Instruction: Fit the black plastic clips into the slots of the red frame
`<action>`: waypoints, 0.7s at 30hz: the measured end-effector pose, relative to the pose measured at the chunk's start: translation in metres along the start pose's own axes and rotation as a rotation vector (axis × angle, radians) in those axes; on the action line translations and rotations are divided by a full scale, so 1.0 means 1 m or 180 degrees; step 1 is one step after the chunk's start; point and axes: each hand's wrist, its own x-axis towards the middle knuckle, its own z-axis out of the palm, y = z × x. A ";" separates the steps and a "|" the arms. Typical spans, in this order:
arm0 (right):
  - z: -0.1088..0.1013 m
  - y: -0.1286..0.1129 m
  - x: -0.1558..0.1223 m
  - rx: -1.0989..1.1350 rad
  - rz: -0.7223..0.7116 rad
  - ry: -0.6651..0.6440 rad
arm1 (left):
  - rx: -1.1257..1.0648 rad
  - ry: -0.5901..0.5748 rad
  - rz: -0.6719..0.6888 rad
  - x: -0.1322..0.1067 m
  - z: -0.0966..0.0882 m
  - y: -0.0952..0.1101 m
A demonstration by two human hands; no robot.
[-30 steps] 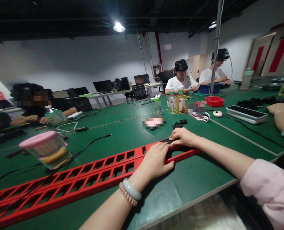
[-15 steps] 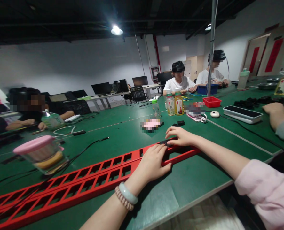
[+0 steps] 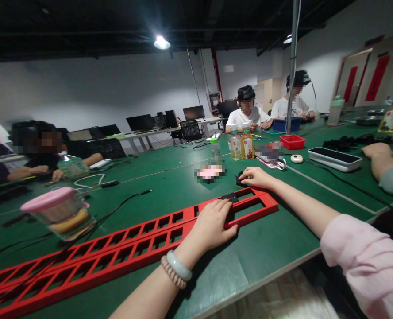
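Note:
A long red metal frame with many rectangular openings lies across the green table. My left hand rests on its right part, fingers curled over the near rail beside a small black piece set in the frame. Beyond the frame's end, my right hand reaches to a small pile of black pieces, its fingers closed on one of them.
A pink-lidded jar stands at the left with black cables near it. Drink bottles, a red bin and a white-edged tray lie further back. Another person's arm rests at the right. Other people sit around the tables.
My right hand has left the frame's end and moved away from me to the black pieces beyond it. My left hand has stayed on the frame.

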 end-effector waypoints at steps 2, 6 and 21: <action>0.004 -0.002 0.005 -0.0196 0.0054 -0.0146 | 0.0011 0.0006 -0.0001 0.000 0.000 0.000; 0.009 -0.004 0.011 -0.0642 0.0173 -0.0310 | -0.0017 0.0030 -0.0004 0.000 0.000 0.000; 0.017 -0.013 0.014 -0.0715 0.0208 -0.0495 | 0.0067 -0.0003 -0.0011 -0.001 -0.001 0.003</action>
